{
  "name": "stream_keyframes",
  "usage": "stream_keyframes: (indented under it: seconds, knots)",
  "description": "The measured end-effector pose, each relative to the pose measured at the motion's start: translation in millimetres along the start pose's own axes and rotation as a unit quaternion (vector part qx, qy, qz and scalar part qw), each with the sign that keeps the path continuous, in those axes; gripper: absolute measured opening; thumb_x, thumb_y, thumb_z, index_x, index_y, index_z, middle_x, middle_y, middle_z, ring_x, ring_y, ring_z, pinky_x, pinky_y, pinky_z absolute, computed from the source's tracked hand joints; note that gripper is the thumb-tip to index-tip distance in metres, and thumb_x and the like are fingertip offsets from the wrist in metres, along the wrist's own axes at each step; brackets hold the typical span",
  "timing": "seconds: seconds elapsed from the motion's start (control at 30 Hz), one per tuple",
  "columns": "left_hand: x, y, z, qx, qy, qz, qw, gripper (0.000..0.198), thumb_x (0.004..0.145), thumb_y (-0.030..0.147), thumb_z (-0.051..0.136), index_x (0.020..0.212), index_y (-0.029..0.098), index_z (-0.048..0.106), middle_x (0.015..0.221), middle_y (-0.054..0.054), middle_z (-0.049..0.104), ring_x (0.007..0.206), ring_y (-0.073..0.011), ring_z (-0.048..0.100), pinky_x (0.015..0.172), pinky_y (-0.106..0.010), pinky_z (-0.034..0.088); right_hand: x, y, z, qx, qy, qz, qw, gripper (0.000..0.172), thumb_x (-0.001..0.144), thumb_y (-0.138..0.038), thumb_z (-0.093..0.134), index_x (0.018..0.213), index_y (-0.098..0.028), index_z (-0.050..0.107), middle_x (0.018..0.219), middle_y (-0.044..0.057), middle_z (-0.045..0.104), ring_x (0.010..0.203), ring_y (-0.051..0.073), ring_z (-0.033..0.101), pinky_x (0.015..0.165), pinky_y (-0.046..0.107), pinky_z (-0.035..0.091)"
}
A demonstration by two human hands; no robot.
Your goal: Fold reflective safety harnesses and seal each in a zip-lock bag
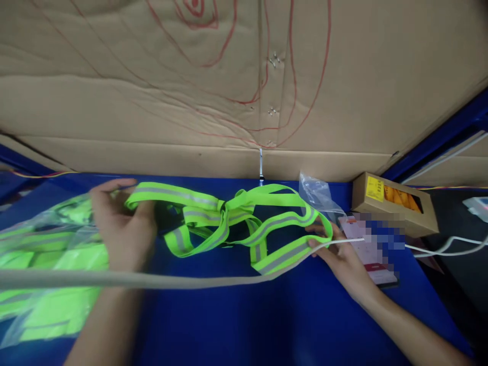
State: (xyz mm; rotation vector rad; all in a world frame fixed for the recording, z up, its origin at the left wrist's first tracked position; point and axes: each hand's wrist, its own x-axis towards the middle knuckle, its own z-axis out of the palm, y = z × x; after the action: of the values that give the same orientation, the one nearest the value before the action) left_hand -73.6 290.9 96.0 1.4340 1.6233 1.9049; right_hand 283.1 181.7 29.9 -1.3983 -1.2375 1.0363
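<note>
A neon-green strap vest with grey reflective bands (224, 223) lies stretched across the blue table (244, 320). My left hand (122, 229) grips its left end, fingers curled round the strap. My right hand (339, 256) pinches the vest's right loop near the table's right side. A blurred pale cord (152, 279) crosses in front, close to the camera.
Bagged green vests (46, 264) lie in clear plastic at the left. A small cardboard box with a window (392, 201), a clear plastic bag (320, 195), a pink card (369, 249) and white cables (450, 246) sit at the right. A large cardboard sheet (244, 76) stands behind.
</note>
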Motion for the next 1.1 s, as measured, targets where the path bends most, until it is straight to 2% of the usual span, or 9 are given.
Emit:
stream_keyframes:
  seconds: [0.13, 0.23, 0.3, 0.4, 0.6, 0.7, 0.83, 1.0, 1.1]
  knots:
    - [-4.3, 18.1, -8.8, -0.02, 0.013, -0.011, 1.0, 0.039, 0.09, 0.023, 0.065, 0.125, 0.025, 0.048, 0.122, 0.004, 0.06, 0.114, -0.014, 0.057, 0.078, -0.033, 0.041, -10.2, -3.6, 5.9, -0.129, 0.003, -0.089, 0.988, 0.075, 0.097, -0.04, 0.063, 0.16, -0.033, 0.024, 0.154, 0.011, 0.045, 0.13, 0.027, 0.056, 0.108, 0.05, 0.048]
    - [-5.5, 26.0, -7.1, -0.109, -0.001, -0.142, 0.984, 0.041, 0.082, 0.016, 0.069, 0.119, 0.025, 0.053, 0.099, 0.008, 0.064, 0.089, -0.0082, 0.061, 0.073, -0.026, 0.045, -17.1, -10.3, 7.9, -0.262, -0.002, -0.147, 0.954, 0.065, 0.101, -0.036, 0.055, 0.16, -0.032, 0.028, 0.163, 0.011, 0.033, 0.147, 0.031, 0.038, 0.117, 0.057, 0.037]
    - [-9.6, 29.4, -0.9, -0.145, -0.083, -0.245, 0.955, 0.036, 0.074, 0.015, 0.07, 0.108, 0.022, 0.06, 0.085, 0.004, 0.067, 0.074, -0.0124, 0.064, 0.064, -0.025, 0.05, -21.1, -15.1, 8.2, -0.304, -0.023, -0.184, 0.935, 0.059, 0.102, -0.031, 0.052, 0.158, -0.031, 0.033, 0.163, 0.01, 0.033, 0.151, 0.031, 0.032, 0.12, 0.057, 0.033]
    - [-28.6, 36.5, 11.1, -0.207, -0.254, -0.346, 0.879, 0.039, 0.075, 0.025, 0.073, 0.112, 0.019, 0.062, 0.099, -0.007, 0.074, 0.088, -0.0265, 0.072, 0.067, -0.035, 0.06, -27.5, -21.6, 7.6, -0.323, -0.08, -0.239, 0.912, 0.054, 0.103, -0.024, 0.05, 0.155, -0.033, 0.037, 0.159, 0.008, 0.041, 0.148, 0.028, 0.037, 0.119, 0.051, 0.037]
    - [-85.6, 47.2, 18.7, -0.273, -0.551, -0.341, 0.711, 0.077, 0.072, 0.032, 0.088, 0.142, 0.032, 0.055, 0.141, -0.011, 0.061, 0.129, -0.0382, 0.059, 0.098, -0.047, 0.058, -35.3, -29.4, 8.1, -0.298, -0.21, -0.268, 0.892, 0.07, 0.098, -0.048, 0.061, 0.158, -0.026, 0.033, 0.149, 0.013, 0.056, 0.138, 0.028, 0.052, 0.114, 0.04, 0.046]
    - [-103.1, 41.7, 18.8, -0.208, -0.59, -0.227, 0.746, 0.054, 0.084, 0.033, 0.078, 0.136, 0.035, 0.062, 0.153, -0.008, 0.049, 0.139, -0.0381, 0.05, 0.099, -0.048, 0.057, -34.7, -27.8, 10.9, -0.272, -0.213, -0.237, 0.908, 0.09, 0.086, -0.065, 0.068, 0.157, -0.02, 0.034, 0.149, 0.018, 0.054, 0.138, 0.033, 0.052, 0.112, 0.043, 0.047]
    - [-107.9, 32.3, 23.0, -0.101, -0.556, -0.042, 0.824, 0.03, 0.088, 0.03, 0.073, 0.117, 0.031, 0.072, 0.118, -0.01, 0.069, 0.111, -0.0301, 0.067, 0.093, -0.043, 0.056, -35.6, -25.6, 10.3, -0.227, -0.257, -0.207, 0.916, 0.095, 0.086, -0.064, 0.069, 0.159, -0.02, 0.029, 0.15, 0.019, 0.053, 0.137, 0.032, 0.053, 0.112, 0.044, 0.047]
    - [-95.9, 32.6, 22.0, 0.052, -0.535, 0.066, 0.841, 0.021, 0.082, 0.033, 0.078, 0.099, 0.025, 0.071, 0.081, -0.004, 0.072, 0.07, -0.0213, 0.067, 0.061, -0.03, 0.048, -40.4, -29.5, 6.9, -0.188, -0.256, -0.214, 0.924, 0.105, 0.083, -0.061, 0.074, 0.163, -0.024, 0.017, 0.159, 0.018, 0.042, 0.144, 0.033, 0.045, 0.114, 0.043, 0.045]
    - [-93.3, 35.2, 19.9, 0.075, -0.581, 0.062, 0.808, 0.022, 0.092, 0.037, 0.065, 0.078, 0.02, 0.065, 0.061, 0.0, 0.058, 0.052, -0.0132, 0.053, 0.05, -0.026, 0.034, -38.2, -34.2, 12.9, -0.161, -0.224, -0.156, 0.949, 0.056, 0.095, -0.045, 0.067, 0.144, -0.024, 0.05, 0.139, 0.012, 0.063, 0.128, 0.026, 0.061, 0.107, 0.037, 0.051]
